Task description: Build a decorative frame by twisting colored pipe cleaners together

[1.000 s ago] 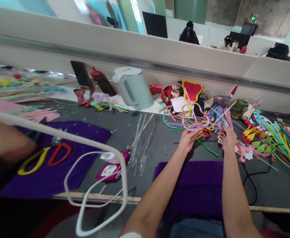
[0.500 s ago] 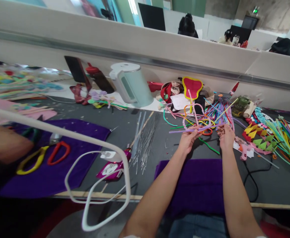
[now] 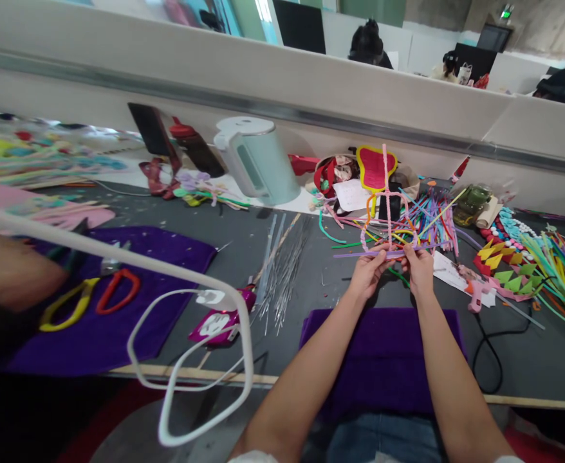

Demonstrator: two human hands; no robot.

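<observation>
Between my hands is a pink pipe-cleaner frame (image 3: 387,220), an arch with an upright stem through its middle. A straight purple pipe cleaner (image 3: 347,256) runs across its lower end. My left hand (image 3: 369,272) pinches the purple pipe cleaner and the frame's base at the left. My right hand (image 3: 418,263) is closed on the same crossing from the right, close beside the left fingertips. Fingers hide the exact join. A green pipe cleaner (image 3: 399,278) lies on the table behind the hands. Beneath my forearms is a folded purple cloth (image 3: 383,347).
A pile of colored pipe cleaners (image 3: 437,215) lies behind my hands. To the right are a pink glue gun (image 3: 477,297) and its cable. On the left stand a kettle (image 3: 263,161), thin wires (image 3: 282,283), scissors (image 3: 118,289) and a white tubular frame (image 3: 205,280). Another person's arm (image 3: 15,273) is at far left.
My right hand has moved left along the purple pipe cleaner, close to my left hand. The pink frame now stands more upright. The view has shifted slightly.
</observation>
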